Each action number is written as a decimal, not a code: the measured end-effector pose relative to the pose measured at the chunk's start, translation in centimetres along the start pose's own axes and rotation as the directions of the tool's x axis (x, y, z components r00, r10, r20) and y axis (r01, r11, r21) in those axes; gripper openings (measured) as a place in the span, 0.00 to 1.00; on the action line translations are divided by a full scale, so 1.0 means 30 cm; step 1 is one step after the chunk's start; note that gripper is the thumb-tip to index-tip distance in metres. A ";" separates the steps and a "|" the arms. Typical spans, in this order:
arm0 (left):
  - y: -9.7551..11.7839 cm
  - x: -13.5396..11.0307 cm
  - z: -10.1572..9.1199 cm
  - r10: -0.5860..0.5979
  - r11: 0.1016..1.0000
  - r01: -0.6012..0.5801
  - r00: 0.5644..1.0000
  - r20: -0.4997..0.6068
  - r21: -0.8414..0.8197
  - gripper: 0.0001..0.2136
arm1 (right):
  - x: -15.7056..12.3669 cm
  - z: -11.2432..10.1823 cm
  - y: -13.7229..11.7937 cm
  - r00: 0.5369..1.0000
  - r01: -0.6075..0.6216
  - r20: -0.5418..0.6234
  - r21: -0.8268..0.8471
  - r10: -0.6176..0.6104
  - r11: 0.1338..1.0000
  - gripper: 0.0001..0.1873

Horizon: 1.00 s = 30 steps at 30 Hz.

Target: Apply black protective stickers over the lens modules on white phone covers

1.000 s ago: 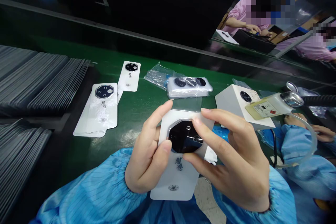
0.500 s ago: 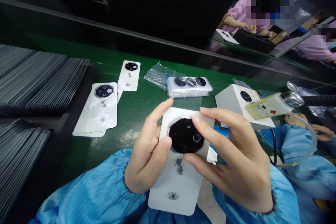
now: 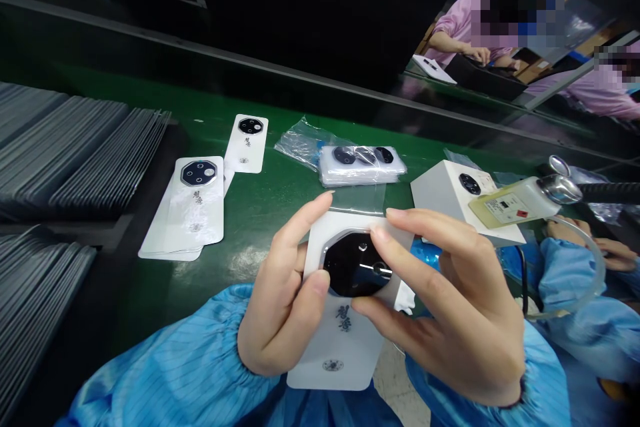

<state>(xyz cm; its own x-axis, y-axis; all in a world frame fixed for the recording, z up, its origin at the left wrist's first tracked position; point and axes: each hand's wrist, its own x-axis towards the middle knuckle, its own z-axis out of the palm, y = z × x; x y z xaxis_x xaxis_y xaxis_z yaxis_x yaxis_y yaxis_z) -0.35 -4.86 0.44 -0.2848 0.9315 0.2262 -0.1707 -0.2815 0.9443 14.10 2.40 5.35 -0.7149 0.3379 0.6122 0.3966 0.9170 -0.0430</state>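
Observation:
Both my hands hold a white phone back cover (image 3: 340, 340) with a black octagonal camera plate (image 3: 354, 268) and dark printed marks, close in front of me. My left hand (image 3: 283, 297) grips its left edge, thumb on the rim of the black plate, forefinger up along the top corner. My right hand (image 3: 450, 310) closes on the right edge, thumb and forefinger pinching at the plate. A clear film tab (image 3: 360, 199) sticks up beyond the cover's top.
On the green belt (image 3: 260, 200) lie two white covers (image 3: 197, 203) (image 3: 246, 142), a bagged stack of covers (image 3: 361, 165) and a white block (image 3: 450, 197). Grey trays (image 3: 75, 160) fill the left. A liquid dispenser bottle (image 3: 520, 203) stands at right, near another person's blue-sleeved hand (image 3: 613, 253). People in pink sit far right.
The cover has been tilted back and forth in my hands, first dropping lower toward me, then rising again. My grip on both edges is unchanged.

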 end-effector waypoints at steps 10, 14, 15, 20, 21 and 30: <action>-0.012 -0.003 0.009 0.093 0.991 -0.089 0.995 -0.038 0.099 0.22 | -0.004 -0.002 0.006 1.000 0.017 -0.014 0.036 -0.016 0.999 0.19; -0.003 0.000 0.009 0.079 0.996 -0.078 0.997 -0.019 0.032 0.22 | -0.004 -0.003 0.007 1.000 0.009 -0.002 0.028 -0.009 1.000 0.19; 0.000 0.000 0.008 0.057 0.998 -0.057 0.998 -0.011 0.014 0.22 | -0.003 -0.004 0.006 1.000 0.007 0.002 0.024 -0.007 1.000 0.19; 0.006 0.005 -0.005 -0.047 0.999 0.048 0.998 0.041 -0.023 0.22 | 0.001 -0.006 0.003 1.000 0.000 0.018 -0.003 0.000 1.000 0.19; 0.004 0.006 -0.009 -0.049 0.998 0.051 0.997 0.051 -0.026 0.21 | 0.002 -0.006 0.003 1.000 -0.002 0.023 -0.009 0.002 1.000 0.19; -0.001 0.010 -0.018 -0.088 0.994 0.093 0.993 0.081 -0.058 0.21 | 0.004 -0.009 -0.002 0.999 -0.001 0.036 -0.018 0.002 1.000 0.18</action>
<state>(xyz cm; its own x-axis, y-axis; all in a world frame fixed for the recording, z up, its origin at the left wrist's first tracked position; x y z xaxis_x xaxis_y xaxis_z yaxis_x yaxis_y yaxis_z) -0.95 -4.70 0.34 -0.1913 0.9683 0.1604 -0.2509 -0.2063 0.9458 14.16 2.32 5.64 -0.7344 0.3471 0.5832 0.4081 0.9125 -0.0292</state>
